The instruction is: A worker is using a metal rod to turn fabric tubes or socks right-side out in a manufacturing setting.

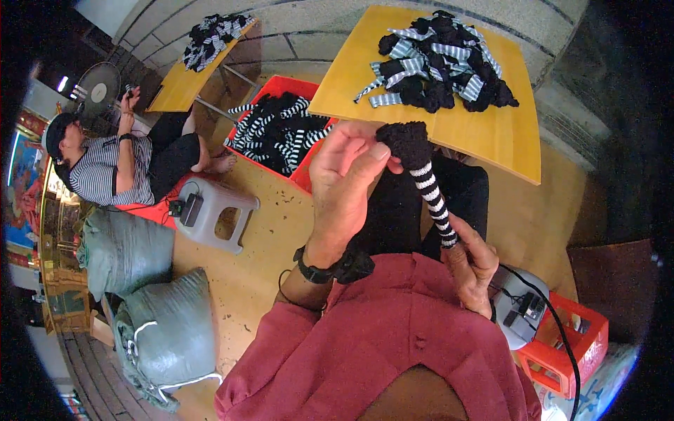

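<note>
Maroon shirt point(414, 323) below, the right hand point(472, 265) grips the striped knit piece point(430, 189) low, the left hand point(345, 188) seemingly pinches its black top point(407, 142), a straightening step, I'd judge, wanting steady tension next, near the yellow table point(345, 88).

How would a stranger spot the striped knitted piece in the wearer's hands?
Find the big yellow table, upper right, with its tangled heap. By its lower edge, between left hand and right hand, is the striped piece, its bunched top black. Unlike the heaped ones, it is held out straight.
</note>
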A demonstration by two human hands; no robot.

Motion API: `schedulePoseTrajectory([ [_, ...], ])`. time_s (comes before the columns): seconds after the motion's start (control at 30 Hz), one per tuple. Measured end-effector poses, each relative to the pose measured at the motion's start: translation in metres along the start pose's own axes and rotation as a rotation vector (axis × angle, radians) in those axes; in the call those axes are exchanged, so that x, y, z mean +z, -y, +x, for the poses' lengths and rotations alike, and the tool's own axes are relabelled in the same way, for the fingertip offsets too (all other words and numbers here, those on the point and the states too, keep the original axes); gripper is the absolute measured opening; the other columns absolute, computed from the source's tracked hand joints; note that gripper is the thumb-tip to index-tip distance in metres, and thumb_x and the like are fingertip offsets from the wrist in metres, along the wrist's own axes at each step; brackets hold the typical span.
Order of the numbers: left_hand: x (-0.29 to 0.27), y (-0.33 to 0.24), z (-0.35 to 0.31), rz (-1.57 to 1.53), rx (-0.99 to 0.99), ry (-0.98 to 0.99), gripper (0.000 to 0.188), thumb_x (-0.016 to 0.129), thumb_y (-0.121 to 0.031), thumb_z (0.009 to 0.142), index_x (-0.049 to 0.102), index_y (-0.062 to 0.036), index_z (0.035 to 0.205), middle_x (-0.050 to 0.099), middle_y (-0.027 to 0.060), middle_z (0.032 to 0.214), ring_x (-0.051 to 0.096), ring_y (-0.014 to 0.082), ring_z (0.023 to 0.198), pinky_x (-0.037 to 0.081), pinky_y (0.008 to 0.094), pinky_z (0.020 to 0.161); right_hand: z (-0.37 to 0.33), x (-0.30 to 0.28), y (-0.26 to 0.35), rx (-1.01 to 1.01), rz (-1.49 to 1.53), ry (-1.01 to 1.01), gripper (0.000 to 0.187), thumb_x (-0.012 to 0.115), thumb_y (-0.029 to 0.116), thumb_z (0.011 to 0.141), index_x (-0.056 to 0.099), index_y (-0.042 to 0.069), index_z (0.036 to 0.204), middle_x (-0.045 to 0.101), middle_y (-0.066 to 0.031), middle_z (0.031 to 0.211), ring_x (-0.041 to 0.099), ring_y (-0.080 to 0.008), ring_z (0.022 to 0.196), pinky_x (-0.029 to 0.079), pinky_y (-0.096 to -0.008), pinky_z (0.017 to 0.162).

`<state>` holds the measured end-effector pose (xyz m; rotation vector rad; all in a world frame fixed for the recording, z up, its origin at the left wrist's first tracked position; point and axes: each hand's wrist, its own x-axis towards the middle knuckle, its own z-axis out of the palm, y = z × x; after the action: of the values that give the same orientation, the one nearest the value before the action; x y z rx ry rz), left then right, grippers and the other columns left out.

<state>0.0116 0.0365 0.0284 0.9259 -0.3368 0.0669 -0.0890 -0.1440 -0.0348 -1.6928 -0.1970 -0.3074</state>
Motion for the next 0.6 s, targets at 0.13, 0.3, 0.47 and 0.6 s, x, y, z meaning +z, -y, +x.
schedulePoseTrajectory([
  [0.13,-0.001,0.002,0.001,0.088,0.014,-0.036,0.018,0.062,-0.002,0.08,0.055,0.0001,0.097,0.059,0.007,0.091,0.058,0.0119,0.077,0.049,0.0238,0.061,-0.001,-0.001,0.001,-0.059,-0.127,0.0,0.041,0.047,-0.012,0.073,0.057,-0.002,0.112,0.065,-0.0116,0.082,0.061,-0.0115,0.065,0.045,-0.0221,0.059],
  [0.3,-0.009,0.001,0.004,0.098,-0.012,-0.026,0.017,0.064,-0.005,0.08,0.057,-0.0009,0.095,0.059,0.0051,0.09,0.057,0.0101,0.075,0.048,0.0215,0.054,0.001,-0.003,-0.003,-0.218,-0.239,0.006,0.042,0.049,-0.012,0.071,0.059,-0.001,0.11,0.065,-0.0107,0.077,0.06,-0.0116,0.06,0.045,-0.0218,0.056],
  [0.47,-0.007,0.005,0.002,-0.061,-0.1,-0.063,0.015,0.062,-0.006,0.082,0.055,-0.0018,0.094,0.056,0.0026,0.081,0.053,0.0079,0.065,0.043,0.021,0.048,-0.005,-0.001,-0.013,-0.108,-0.032,-0.017,0.037,0.055,-0.008,0.074,0.058,-0.001,0.11,0.064,-0.009,0.073,0.057,-0.0109,0.055,0.043,-0.0225,0.051],
  [0.6,0.002,0.014,-0.008,-0.142,-0.049,-0.055,0.011,0.061,-0.006,0.083,0.052,-0.0024,0.089,0.052,0.0014,0.075,0.046,0.0069,0.06,0.041,0.0221,0.048,-0.015,0.004,-0.015,0.211,0.652,-0.062,0.035,0.056,0.0,0.082,0.053,0.0,0.117,0.058,-0.0054,0.066,0.048,-0.0082,0.05,0.035,-0.0215,0.044],
])
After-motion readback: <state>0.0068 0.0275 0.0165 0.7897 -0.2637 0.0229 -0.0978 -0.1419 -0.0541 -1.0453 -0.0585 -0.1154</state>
